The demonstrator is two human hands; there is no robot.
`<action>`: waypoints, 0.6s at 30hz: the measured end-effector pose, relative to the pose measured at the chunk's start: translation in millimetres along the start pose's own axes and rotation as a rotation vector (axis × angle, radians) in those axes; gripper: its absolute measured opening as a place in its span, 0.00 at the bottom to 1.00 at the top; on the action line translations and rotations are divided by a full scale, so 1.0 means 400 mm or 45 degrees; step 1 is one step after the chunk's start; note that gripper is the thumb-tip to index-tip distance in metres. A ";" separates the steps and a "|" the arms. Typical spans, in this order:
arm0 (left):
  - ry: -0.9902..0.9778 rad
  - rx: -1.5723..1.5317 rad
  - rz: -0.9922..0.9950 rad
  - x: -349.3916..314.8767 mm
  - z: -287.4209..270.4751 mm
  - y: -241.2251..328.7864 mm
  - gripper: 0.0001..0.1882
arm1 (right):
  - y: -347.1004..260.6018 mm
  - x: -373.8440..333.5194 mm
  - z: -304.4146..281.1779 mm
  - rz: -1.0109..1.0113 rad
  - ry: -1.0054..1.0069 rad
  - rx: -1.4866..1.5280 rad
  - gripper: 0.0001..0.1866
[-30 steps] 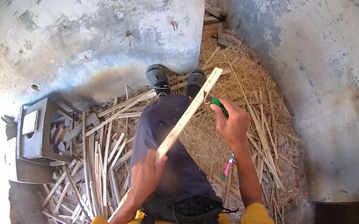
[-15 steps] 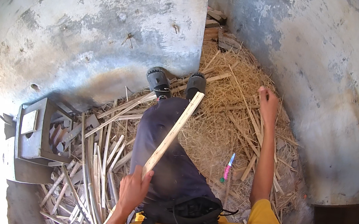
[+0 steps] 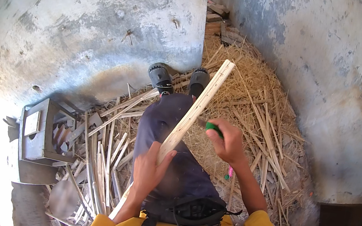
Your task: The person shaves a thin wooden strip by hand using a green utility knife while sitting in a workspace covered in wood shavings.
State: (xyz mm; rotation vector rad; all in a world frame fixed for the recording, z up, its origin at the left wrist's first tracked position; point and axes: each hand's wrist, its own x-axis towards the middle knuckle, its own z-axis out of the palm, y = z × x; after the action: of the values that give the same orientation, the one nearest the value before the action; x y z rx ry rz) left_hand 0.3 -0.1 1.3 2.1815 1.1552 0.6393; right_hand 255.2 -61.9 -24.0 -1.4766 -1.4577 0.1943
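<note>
My left hand (image 3: 149, 168) is closed around a long pale bamboo strip (image 3: 198, 101). The strip slants up and to the right across my leg, and its lower end runs under my left forearm. Just right of the strip, my right hand (image 3: 228, 143) is closed on a green-handled knife (image 3: 214, 129). What looks like a thin dark blade points toward the strip; whether it touches is unclear. Below my right hand lies a second knife with a pink and green handle (image 3: 230, 172), its blade hidden by the hand.
Shavings (image 3: 254, 84) cover the floor ahead and to the right. Loose split strips (image 3: 105, 172) are heaped on the left beside a grey wooden frame-like stand (image 3: 38, 132). Worn walls (image 3: 87, 21) meet in front of my shoes (image 3: 161, 75). Offcuts (image 3: 232, 39) lie in the far corner.
My right hand has come back from far right, over the shavings, to beside the strip, and the green handle now shows in it. The strip has shifted up and right with my left hand.
</note>
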 end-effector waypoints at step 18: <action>-0.090 -0.210 -0.049 -0.002 -0.001 0.024 0.20 | -0.034 -0.021 0.062 -0.249 0.002 -0.108 0.18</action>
State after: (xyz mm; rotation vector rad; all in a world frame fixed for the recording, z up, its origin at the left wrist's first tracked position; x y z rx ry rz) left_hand 4.9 -5.0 8.2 2.0223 1.0664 0.6140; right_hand 226.6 -59.1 -30.3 -1.3899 -1.6152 0.0119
